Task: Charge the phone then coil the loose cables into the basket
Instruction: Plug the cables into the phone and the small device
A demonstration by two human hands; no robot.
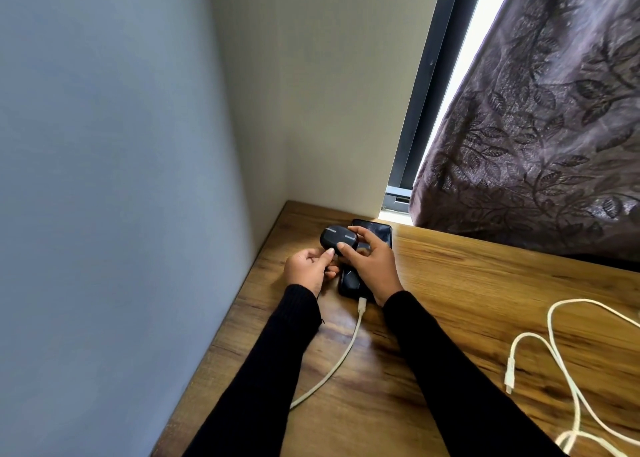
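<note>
The wooden desk [450,283] runs into the wall corner, and both hands work at its far end. Largest among the task's things is the loose white cable [568,370], lying in open loops well off to the right of the grip, nearer the right arm than the left. No basket shows in this view.

The phone [379,233] lies flat directly under and beyond the right hand [367,262], its long axis running away from the person, and a white charging cable [332,366] trails back from its near end between the two sleeves. Whether its plug is fully seated I cannot tell.

The small dark oval case [341,240] is lifted just above the phone's near half. The right hand's thumb and fingers are curled round its right end, clamped on it. The left hand [310,266] sits just left of the case, its thumb and forefinger pressed together at the case's lower left edge, perhaps pinching something small, which is too tiny to make out.

I judge the coming move depends on the left hand's pinch meeting that near-left edge of the case.
</note>
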